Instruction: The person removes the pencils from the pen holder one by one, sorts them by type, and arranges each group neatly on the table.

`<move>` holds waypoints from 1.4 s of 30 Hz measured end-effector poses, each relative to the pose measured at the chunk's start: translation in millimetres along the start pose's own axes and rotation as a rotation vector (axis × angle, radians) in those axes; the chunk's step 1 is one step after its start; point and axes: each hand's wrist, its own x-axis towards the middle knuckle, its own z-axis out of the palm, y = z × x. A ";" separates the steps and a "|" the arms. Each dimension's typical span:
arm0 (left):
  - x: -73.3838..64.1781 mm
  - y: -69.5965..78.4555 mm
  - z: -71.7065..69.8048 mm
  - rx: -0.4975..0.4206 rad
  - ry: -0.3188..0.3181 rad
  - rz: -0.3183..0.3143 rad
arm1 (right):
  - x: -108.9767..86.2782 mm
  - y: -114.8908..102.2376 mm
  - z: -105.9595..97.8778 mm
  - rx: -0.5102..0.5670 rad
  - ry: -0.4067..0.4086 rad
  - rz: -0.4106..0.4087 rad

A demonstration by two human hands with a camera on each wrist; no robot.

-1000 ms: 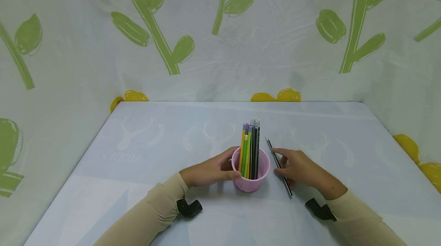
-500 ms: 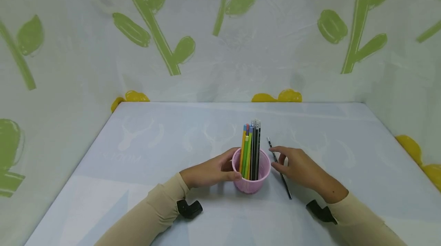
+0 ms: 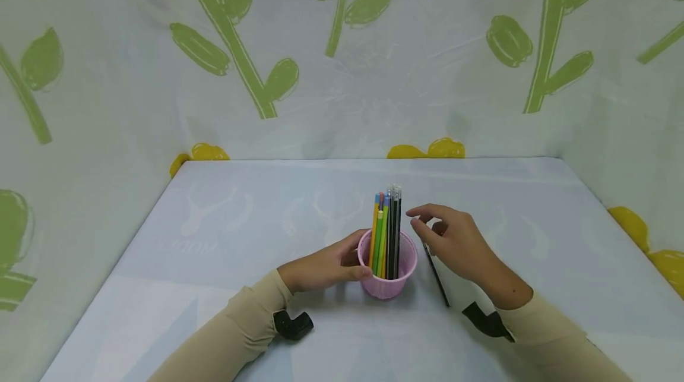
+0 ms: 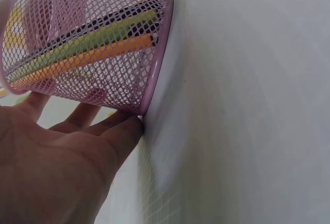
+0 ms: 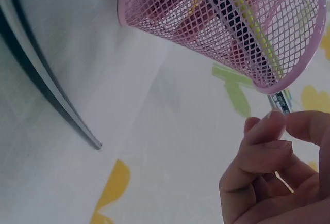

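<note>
My left hand [image 3: 323,263] grips a pink mesh pencil cup [image 3: 386,289], thumb at the near rim and fingers around its far side. The cup stands upright on the table. Orange, green and yellow pencils [image 3: 380,242] lean inside it beside several black pencils [image 3: 395,233] with pale ends. My right hand [image 3: 454,242] hovers just right of the pencil tops, fingers loosely bent, thumb and forefinger apart, holding nothing. Beneath it a single black pencil [image 3: 437,275] lies on the table, its far end hidden by the hand. The right wrist view shows this loose pencil [image 5: 49,79] close up.
A pale cloth with faint deer prints covers the table [image 3: 256,204]. Behind it and at the sides stand walls [image 3: 406,91] with green plant and yellow flower pictures. A black band piece [image 3: 294,324] hangs at the left wrist, another [image 3: 487,321] at the right.
My right hand has let go of the loose black pencil and risen away, up and leftward toward the tops of the pencils in the cup. My left hand and the cup stay in place.
</note>
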 end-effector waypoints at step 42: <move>0.3 1.9 0.1 0.008 -0.006 0.003 | 4.4 -0.5 15.4 0.265 -0.053 0.097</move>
